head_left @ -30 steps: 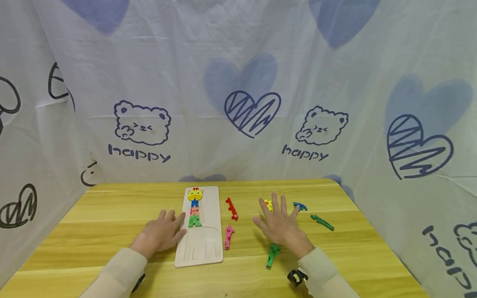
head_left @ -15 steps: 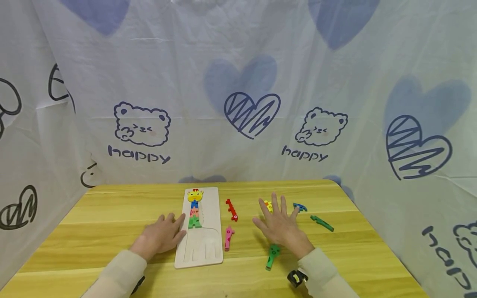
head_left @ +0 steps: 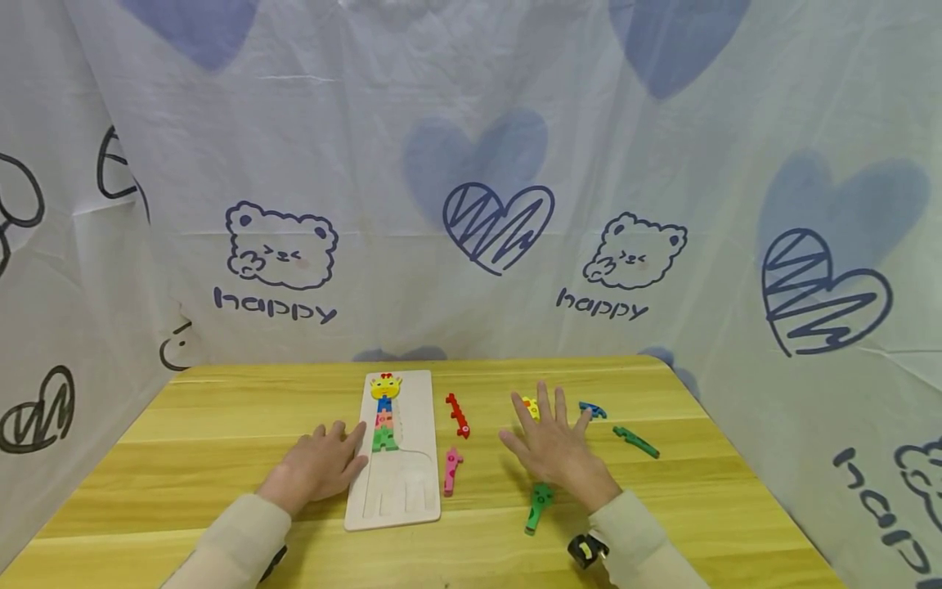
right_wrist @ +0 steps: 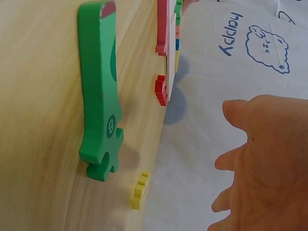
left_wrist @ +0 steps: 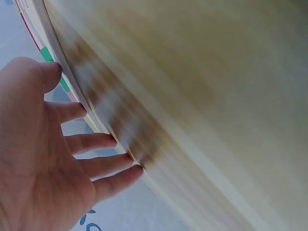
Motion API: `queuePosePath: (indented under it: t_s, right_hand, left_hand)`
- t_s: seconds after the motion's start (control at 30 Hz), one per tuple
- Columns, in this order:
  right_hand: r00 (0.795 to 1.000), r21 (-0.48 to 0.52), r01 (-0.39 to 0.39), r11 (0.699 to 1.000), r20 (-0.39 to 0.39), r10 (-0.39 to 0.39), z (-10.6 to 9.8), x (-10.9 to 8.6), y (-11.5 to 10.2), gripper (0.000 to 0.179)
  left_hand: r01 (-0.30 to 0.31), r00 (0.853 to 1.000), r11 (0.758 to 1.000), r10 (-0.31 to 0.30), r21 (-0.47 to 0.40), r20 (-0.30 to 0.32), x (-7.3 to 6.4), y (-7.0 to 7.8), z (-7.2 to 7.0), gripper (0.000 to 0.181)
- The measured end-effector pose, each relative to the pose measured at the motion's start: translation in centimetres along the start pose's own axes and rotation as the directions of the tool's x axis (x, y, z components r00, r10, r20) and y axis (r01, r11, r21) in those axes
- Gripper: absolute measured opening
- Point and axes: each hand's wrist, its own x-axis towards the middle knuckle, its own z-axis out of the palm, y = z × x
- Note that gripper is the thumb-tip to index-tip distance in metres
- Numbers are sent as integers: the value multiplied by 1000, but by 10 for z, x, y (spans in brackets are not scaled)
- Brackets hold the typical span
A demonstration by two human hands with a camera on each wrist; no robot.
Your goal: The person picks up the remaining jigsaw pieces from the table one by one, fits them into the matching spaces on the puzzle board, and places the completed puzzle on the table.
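Note:
A pale wooden puzzle board (head_left: 415, 401) lies on the table, with a yellow giraffe head (head_left: 385, 386) and blue, pink and green neck pieces (head_left: 384, 440) set in its left side. My left hand (head_left: 315, 466) is at the board's left edge, fingers loosely extended, thumb and forefinger touching the edge. My right hand (head_left: 557, 448), spread wide and holding nothing, hovers over the table and partly hides a yellow puzzle piece (head_left: 529, 406). Just below it sits a green leg piece (right_wrist: 101, 91). The lower recesses of the board hold no pieces.
Right of the board lie a red piece (head_left: 458, 415) and a pink leg piece (head_left: 452, 472). Farther right are a blue piece (head_left: 593, 409) and a dark green piece (head_left: 636, 442). A printed white cloth (head_left: 383, 147) hangs behind the wooden table (head_left: 243, 393).

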Motion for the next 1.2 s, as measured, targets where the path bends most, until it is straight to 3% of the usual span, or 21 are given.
queuePosePath:
  t_s: [0.4,0.63,0.87,1.2]
  right_hand:
    - [999,9,27,1000,20,-27,2,7,-3,71]
    - [993,57,103,993,57,-106,8,22,-7,72]
    - [957,21,280,960,73,-281,15,41,-7,73]
    - [896,-17,440,898,81,-437,17,73,-8,73]
  left_hand:
    - [2,1000,1000,-2,5,0,-1,-2,0,60]
    - [-1,1000,1000,1,7,-14,-2,-1,1,59]
    - [4,1000,1000,-4,8,-7,0,-1,3,60]
    - [7,1000,1000,-7,4,0,0,-1,1,60]
